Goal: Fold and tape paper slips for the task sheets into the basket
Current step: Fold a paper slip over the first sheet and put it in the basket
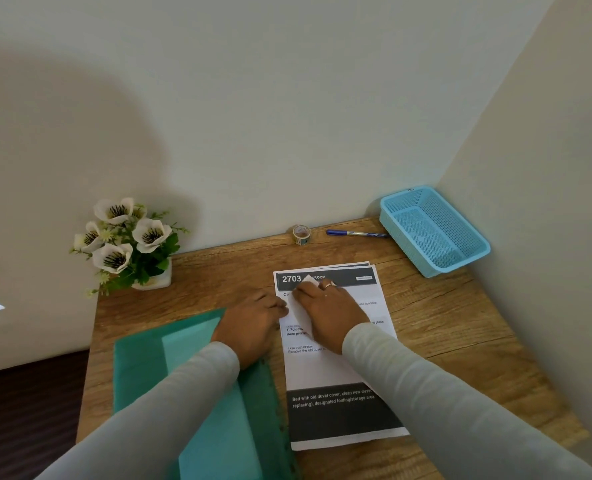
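A printed sheet (336,370) headed "2703" lies on the wooden bench (467,327), and everything here is placed from it. It appears to top a thin stack, since another edge peeks out along its far side.

On the upper part of the sheet lies a white slip (301,308), with one corner sticking up over the sheet's dark header. The right hand (329,311) lies flat on the slip with its fingers stretched toward the header. Its grip is open and it presses the paper down rather than closing round it. A ring (328,285) shows on one finger.

The left hand (253,323) comes in from the sheet's left edge, and its fingertips meet the slip's left side. The right hand hides part of the contact, so I cannot tell whether this grip pinches the slip or only steadies it. Both arms are in pale grey sleeves.

Left of the sheet, and touching its long edge, a green folder (183,368) lies open under the left forearm. Beyond the sheet's far edge, by the wall, a roll of tape (301,234) stands on its rim. A blue pen (355,233) lies just right of the tape.

Off the sheet's far right corner, well apart from it, a light blue basket (461,258) sits in the corner of the bench. Off the far left corner stands a small white pot of white flowers (125,237).
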The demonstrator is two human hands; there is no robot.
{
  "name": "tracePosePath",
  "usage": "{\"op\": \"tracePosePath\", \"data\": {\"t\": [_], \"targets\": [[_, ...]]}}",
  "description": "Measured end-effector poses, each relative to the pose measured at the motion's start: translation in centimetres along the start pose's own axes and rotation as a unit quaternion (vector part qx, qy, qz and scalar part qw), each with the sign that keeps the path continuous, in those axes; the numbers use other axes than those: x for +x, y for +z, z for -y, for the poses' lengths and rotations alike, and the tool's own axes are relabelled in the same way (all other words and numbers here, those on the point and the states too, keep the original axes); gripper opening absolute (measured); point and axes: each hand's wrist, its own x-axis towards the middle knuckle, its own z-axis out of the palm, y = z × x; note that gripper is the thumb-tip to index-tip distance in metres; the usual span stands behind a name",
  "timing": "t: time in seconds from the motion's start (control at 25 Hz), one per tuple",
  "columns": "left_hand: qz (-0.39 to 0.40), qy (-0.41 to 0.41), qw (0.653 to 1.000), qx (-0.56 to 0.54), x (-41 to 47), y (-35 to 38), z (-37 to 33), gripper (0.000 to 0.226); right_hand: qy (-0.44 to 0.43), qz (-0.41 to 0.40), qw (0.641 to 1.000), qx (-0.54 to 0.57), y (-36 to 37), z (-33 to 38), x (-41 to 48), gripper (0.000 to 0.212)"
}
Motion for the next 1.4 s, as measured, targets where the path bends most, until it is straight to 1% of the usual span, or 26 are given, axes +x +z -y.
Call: {"op": "tracePosePath", "data": {"t": [0.08,0.12,0.36,0.56,0.64,0.76,0.84,1.0,1.12,1.16,1.32,1.4], "targets": [[0.014,-0.003,1.000,0.005,0.1,-0.1,0.0,0.043,0.043,0.006,0.999,0.010,-0.8,-0.9,0.3,0.075],[0.020,-0.004,1.000,0.008,0.2,-0.3,0.0,0.044,0.052,0.009,0.999,0.015,-1.2,-1.2,0.3,0.075],[0.039,-0.016,0.998,0.044,1.4,-1.0,-1.1,0.051,0.060,0.025,0.998,0.023,-1.4,-1.2,0.4,0.077],[0.034,-0.010,0.998,0.044,0.4,-0.6,-0.4,0.044,0.063,0.038,0.997,0.013,-1.5,-1.4,0.6,0.080],[0.025,-0.012,0.999,0.036,0.2,-0.6,-0.3,0.042,0.036,0.037,0.999,-0.006,-1.4,-0.7,0.6,0.080],[0.014,-0.014,0.999,0.033,0.4,-0.7,-0.6,0.040,-0.040,0.025,0.999,-0.021,-0.3,0.6,0.1,0.074],[0.012,-0.014,0.999,0.031,0.5,-0.8,-0.7,0.041,-0.045,0.022,0.998,-0.023,0.1,0.5,0.0,0.073],[0.018,-0.004,0.999,0.040,0.4,-0.8,-0.5,0.041,0.054,0.033,0.998,0.009,-0.7,-1.4,0.8,0.070],[0.013,-0.008,0.999,0.033,0.4,-0.9,-0.6,0.039,0.081,0.052,0.995,0.022,-1.2,-2.0,1.2,0.068],[0.009,-0.009,0.999,0.030,0.4,-0.9,-0.6,0.038,0.093,0.059,0.993,0.029,-1.3,-2.1,1.0,0.073],[0.001,-0.023,1.000,0.017,0.4,-0.8,-0.7,0.039,0.185,0.093,0.975,0.078,-1.8,-2.5,-1.0,0.107],[-0.001,-0.028,1.000,0.012,0.4,-0.6,-0.8,0.040,0.212,0.113,0.967,0.083,-1.8,-3.0,-2.0,0.112]]}}
